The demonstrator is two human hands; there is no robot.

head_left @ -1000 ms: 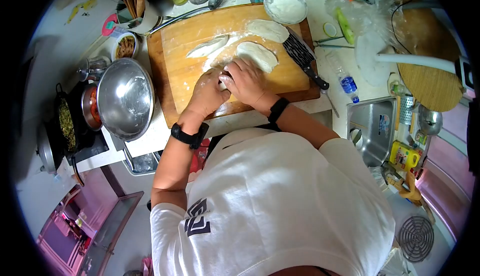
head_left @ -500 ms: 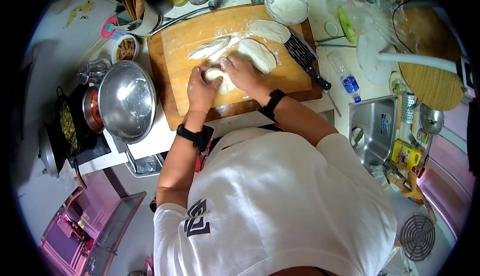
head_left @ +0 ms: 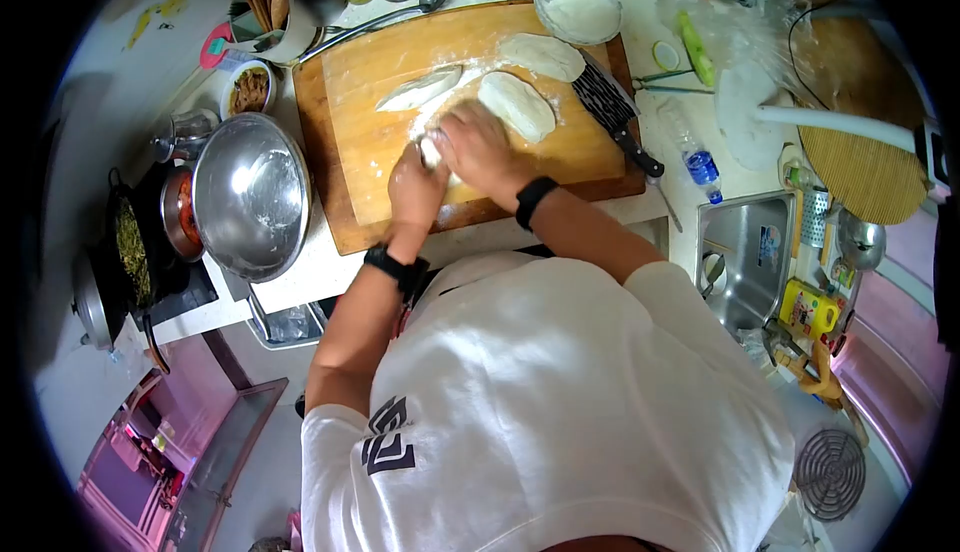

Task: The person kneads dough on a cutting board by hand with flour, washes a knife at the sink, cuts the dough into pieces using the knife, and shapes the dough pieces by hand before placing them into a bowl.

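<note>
Over the floured wooden board (head_left: 370, 177), my left hand (head_left: 416, 188) and my right hand (head_left: 482, 150) are closed together around one piece of dough (head_left: 430, 152). Only a small white part of it shows between the fingers; the rest is hidden. Just beyond my hands lie three other flattened pieces: a thin one (head_left: 420, 89) at the left, an oval one (head_left: 517, 107) beside my right hand, and another (head_left: 541, 57) farther back. Flour is scattered on the wood around them.
A cleaver (head_left: 618, 117) lies on the board's right side. A flour bowl (head_left: 578, 8) stands behind it. To the left are a large steel bowl (head_left: 250, 197) and a pan (head_left: 130, 247) of chopped greens. At the right sit a water bottle (head_left: 700, 167) and the sink (head_left: 750, 262).
My hands have drawn closer together, and the dough between them has gone from a flat visible round to a mostly covered, gathered piece. The other dough pieces stay put.
</note>
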